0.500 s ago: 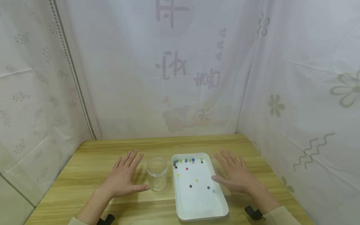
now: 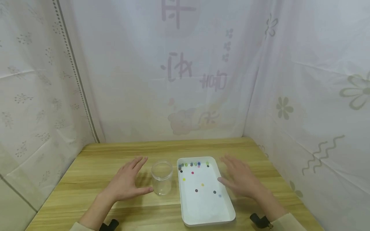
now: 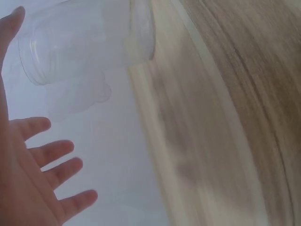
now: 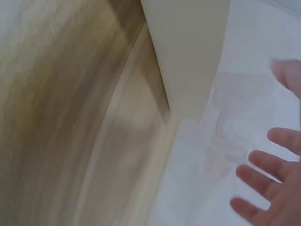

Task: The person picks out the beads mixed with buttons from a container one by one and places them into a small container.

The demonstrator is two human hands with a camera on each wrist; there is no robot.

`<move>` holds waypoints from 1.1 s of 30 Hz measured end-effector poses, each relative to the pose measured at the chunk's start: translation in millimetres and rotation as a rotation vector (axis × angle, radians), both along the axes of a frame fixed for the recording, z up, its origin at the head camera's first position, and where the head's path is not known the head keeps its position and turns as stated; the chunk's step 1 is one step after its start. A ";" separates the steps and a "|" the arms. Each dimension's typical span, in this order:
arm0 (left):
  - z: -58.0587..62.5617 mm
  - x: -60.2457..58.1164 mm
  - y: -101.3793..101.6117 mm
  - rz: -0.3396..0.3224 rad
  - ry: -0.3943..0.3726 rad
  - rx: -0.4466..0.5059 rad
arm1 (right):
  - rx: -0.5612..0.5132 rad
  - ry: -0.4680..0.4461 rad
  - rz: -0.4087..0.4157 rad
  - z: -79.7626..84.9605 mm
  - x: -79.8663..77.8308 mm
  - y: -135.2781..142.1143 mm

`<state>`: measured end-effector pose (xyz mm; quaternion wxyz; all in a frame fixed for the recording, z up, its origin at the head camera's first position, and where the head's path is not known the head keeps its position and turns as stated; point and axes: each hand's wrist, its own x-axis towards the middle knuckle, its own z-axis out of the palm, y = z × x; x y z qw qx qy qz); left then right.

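Beads: where did we locate them?

"Inside the tray."

"Grip?"

"Left hand and right hand flanked the tray, holding nothing; we judged light fingertip pinches best."

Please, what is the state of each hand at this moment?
Left hand: open, holding nothing, beside the clear jar.
Right hand: open, holding nothing, beside the white tray.

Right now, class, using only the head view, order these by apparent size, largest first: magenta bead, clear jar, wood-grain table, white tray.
1. Wood-grain table
2. White tray
3. Clear jar
4. Magenta bead
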<state>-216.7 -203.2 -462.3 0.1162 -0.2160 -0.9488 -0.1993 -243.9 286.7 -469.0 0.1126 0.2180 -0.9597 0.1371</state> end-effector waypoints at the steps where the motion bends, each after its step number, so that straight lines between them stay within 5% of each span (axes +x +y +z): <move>1: -0.4 -0.2 -0.3 -0.006 -0.002 0.021 | -0.033 0.016 0.008 0.1 -0.4 -0.7; 11: 1.5 -8.2 8.4 -0.144 -0.139 0.312 | -0.365 0.080 0.027 3.8 3.6 -10.1; 17: -1.7 -21.9 21.3 -0.239 -0.172 0.443 | -0.389 0.080 0.016 4.8 6.9 -15.4; 33: -27.3 -48.4 53.2 -0.329 -0.330 0.702 | -0.401 0.098 0.044 -6.8 5.8 -14.4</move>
